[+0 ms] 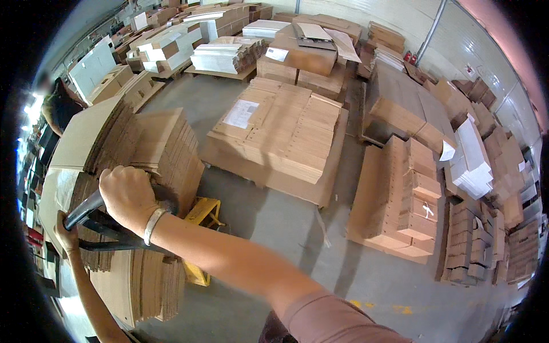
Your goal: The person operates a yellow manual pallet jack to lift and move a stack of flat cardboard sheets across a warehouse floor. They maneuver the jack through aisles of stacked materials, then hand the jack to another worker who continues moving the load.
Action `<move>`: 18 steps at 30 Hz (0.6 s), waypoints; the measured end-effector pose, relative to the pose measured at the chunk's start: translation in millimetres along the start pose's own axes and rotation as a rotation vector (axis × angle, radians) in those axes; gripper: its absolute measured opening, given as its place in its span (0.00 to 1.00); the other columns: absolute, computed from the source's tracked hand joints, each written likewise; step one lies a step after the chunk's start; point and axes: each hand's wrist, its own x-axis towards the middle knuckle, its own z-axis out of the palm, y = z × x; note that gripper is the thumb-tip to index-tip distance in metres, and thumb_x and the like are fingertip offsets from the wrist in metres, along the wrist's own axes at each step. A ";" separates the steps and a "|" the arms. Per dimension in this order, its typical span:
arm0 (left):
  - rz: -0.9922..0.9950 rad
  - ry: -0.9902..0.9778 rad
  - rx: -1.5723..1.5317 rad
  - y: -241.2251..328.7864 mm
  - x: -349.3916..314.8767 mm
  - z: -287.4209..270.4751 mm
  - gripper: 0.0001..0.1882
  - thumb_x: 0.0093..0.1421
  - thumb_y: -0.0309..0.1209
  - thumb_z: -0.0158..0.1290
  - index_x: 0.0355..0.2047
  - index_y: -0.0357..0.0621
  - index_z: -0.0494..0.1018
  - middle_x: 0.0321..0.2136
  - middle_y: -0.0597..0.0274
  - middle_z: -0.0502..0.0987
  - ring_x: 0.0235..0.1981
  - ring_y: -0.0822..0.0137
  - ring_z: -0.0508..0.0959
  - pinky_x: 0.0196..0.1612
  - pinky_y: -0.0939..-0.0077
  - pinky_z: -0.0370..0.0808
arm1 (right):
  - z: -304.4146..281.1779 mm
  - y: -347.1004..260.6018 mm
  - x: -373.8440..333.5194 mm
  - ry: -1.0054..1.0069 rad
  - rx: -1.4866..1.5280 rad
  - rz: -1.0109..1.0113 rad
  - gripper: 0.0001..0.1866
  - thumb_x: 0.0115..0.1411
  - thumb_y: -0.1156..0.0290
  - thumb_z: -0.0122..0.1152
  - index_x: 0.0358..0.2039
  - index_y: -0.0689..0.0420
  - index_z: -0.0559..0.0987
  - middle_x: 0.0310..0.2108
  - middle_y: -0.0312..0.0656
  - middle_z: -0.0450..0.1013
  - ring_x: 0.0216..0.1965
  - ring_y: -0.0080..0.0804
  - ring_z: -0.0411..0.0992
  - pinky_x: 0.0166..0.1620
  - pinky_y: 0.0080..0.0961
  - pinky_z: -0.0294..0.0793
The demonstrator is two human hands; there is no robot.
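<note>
both hands on a pallet jack handle among stacked cardboard

much of the yellow pallet jack [201, 220] is hidden: only part of its frame shows on the floor [274, 228] beneath the right forearm, and the rest is covered by the arm and the load. the black handle [86, 214] is a looped bar, glossy and dark, seen only in short stretches between the two hands; its lower part runs behind the wrist and cannot be followed. the right hand [127, 196] is clenched over the top of the handle, knuckles up, with a silver bangle [153, 225] on the wrist. the left hand [66, 233] sits near the left edge of the view, its fingers wrapped around the lower end of the same handle; the fisheye rim bends and darkens it, so the fingertips are hard to make out.

just past the handle stands the cardboard load [154, 148], flat brown sheets set on edge and fanned slightly, their corrugated edges showing. beyond lies a low pallet of flat cartons [286, 137] with a white sheet on top. at the left rim a blurred person [57, 106] is partly cut off.
</note>
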 end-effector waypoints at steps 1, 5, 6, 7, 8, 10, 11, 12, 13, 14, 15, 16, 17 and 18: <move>-0.009 -0.007 0.011 0.0 4.1 1.3 0.06 0.49 0.21 0.49 0.25 0.41 0.62 0.17 0.51 0.63 0.17 0.57 0.64 0.25 0.69 0.65 | 1.7 2.9 5.5 0.007 0.015 -0.017 0.03 0.49 0.71 0.59 0.23 0.56 0.77 0.21 0.42 0.74 0.26 0.37 0.76 0.30 0.33 0.75; -0.008 -0.025 0.038 -9.2 17.9 16.4 0.06 0.49 0.21 0.49 0.25 0.41 0.63 0.16 0.51 0.62 0.16 0.55 0.64 0.23 0.69 0.65 | 12.2 21.7 26.3 0.020 0.066 -0.058 0.03 0.47 0.72 0.61 0.22 0.57 0.77 0.21 0.44 0.75 0.25 0.38 0.77 0.29 0.32 0.76; -0.005 -0.025 0.049 -14.1 20.3 20.6 0.06 0.49 0.21 0.49 0.25 0.41 0.63 0.16 0.51 0.62 0.16 0.54 0.64 0.23 0.69 0.65 | 15.5 24.3 32.0 0.020 0.082 -0.062 0.03 0.47 0.73 0.60 0.22 0.57 0.77 0.21 0.44 0.75 0.25 0.39 0.77 0.29 0.32 0.76; -0.001 -0.025 0.061 -18.7 23.2 23.7 0.06 0.49 0.21 0.49 0.25 0.41 0.63 0.16 0.51 0.61 0.16 0.53 0.65 0.23 0.69 0.64 | 18.6 26.6 37.1 0.012 0.074 -0.055 0.02 0.47 0.73 0.60 0.21 0.57 0.77 0.20 0.44 0.75 0.25 0.39 0.77 0.29 0.33 0.76; -0.007 -0.040 0.065 -22.6 24.8 25.0 0.06 0.49 0.21 0.49 0.25 0.41 0.62 0.16 0.51 0.61 0.17 0.52 0.66 0.23 0.68 0.65 | 21.5 29.3 41.4 0.004 0.066 -0.049 0.02 0.47 0.74 0.60 0.21 0.57 0.76 0.20 0.44 0.75 0.25 0.39 0.77 0.29 0.33 0.76; -0.012 -0.068 0.056 -4.0 39.4 32.6 0.06 0.49 0.21 0.49 0.25 0.41 0.62 0.16 0.50 0.61 0.17 0.49 0.67 0.23 0.67 0.65 | 26.0 37.5 53.4 -0.001 0.048 -0.045 0.01 0.47 0.75 0.59 0.21 0.57 0.76 0.20 0.45 0.75 0.25 0.40 0.77 0.29 0.34 0.76; -0.010 -0.057 0.054 -4.9 44.1 37.8 0.06 0.49 0.21 0.49 0.25 0.41 0.62 0.16 0.50 0.61 0.17 0.49 0.67 0.23 0.67 0.65 | 29.1 41.3 58.9 -0.003 0.050 -0.049 0.01 0.47 0.75 0.59 0.21 0.57 0.76 0.21 0.45 0.75 0.25 0.41 0.77 0.29 0.35 0.76; -0.009 -0.048 0.056 -6.5 46.3 40.7 0.06 0.49 0.21 0.49 0.25 0.41 0.62 0.16 0.50 0.61 0.17 0.48 0.68 0.23 0.67 0.66 | 32.7 44.4 63.2 -0.007 0.057 -0.054 0.01 0.47 0.75 0.58 0.21 0.57 0.76 0.21 0.45 0.75 0.25 0.41 0.77 0.29 0.35 0.76; -0.009 -0.039 0.058 -9.4 48.5 43.8 0.06 0.49 0.21 0.49 0.25 0.41 0.62 0.16 0.50 0.61 0.17 0.48 0.68 0.23 0.67 0.66 | 36.5 47.4 67.7 0.002 0.068 -0.060 0.01 0.46 0.76 0.58 0.20 0.57 0.76 0.20 0.46 0.75 0.25 0.42 0.76 0.29 0.36 0.76; -0.020 -0.051 0.088 -15.7 50.8 46.8 0.07 0.49 0.21 0.50 0.25 0.42 0.62 0.16 0.50 0.61 0.18 0.48 0.68 0.23 0.67 0.66 | 40.5 50.3 72.6 0.010 0.079 -0.065 0.01 0.46 0.76 0.58 0.20 0.57 0.76 0.20 0.46 0.75 0.25 0.43 0.76 0.29 0.36 0.76; -0.031 -0.068 0.121 -23.7 53.4 47.7 0.07 0.49 0.21 0.50 0.26 0.42 0.62 0.17 0.50 0.61 0.18 0.47 0.68 0.24 0.67 0.67 | 44.9 52.2 77.0 0.017 0.094 -0.068 0.01 0.46 0.76 0.58 0.20 0.57 0.76 0.20 0.47 0.75 0.25 0.43 0.76 0.29 0.36 0.76; -0.042 -0.084 0.156 -30.5 55.6 48.2 0.07 0.49 0.21 0.50 0.26 0.42 0.62 0.17 0.49 0.62 0.18 0.47 0.68 0.24 0.67 0.67 | 49.3 54.5 81.6 0.017 0.103 -0.075 0.01 0.46 0.76 0.58 0.20 0.58 0.76 0.20 0.47 0.75 0.25 0.43 0.76 0.29 0.37 0.76; -0.043 -0.083 0.147 -36.3 57.7 49.5 0.07 0.49 0.21 0.50 0.26 0.42 0.63 0.17 0.49 0.62 0.18 0.47 0.68 0.24 0.66 0.67 | 53.6 57.2 86.4 0.017 0.112 -0.083 0.01 0.46 0.76 0.58 0.20 0.58 0.75 0.20 0.47 0.75 0.25 0.44 0.76 0.29 0.37 0.76; -0.043 -0.074 0.131 -33.8 65.3 56.3 0.07 0.49 0.20 0.50 0.26 0.42 0.63 0.17 0.49 0.63 0.18 0.46 0.68 0.24 0.66 0.67 | 54.7 62.0 93.8 0.020 0.112 -0.097 0.01 0.45 0.76 0.58 0.20 0.58 0.75 0.20 0.48 0.74 0.25 0.44 0.76 0.29 0.37 0.76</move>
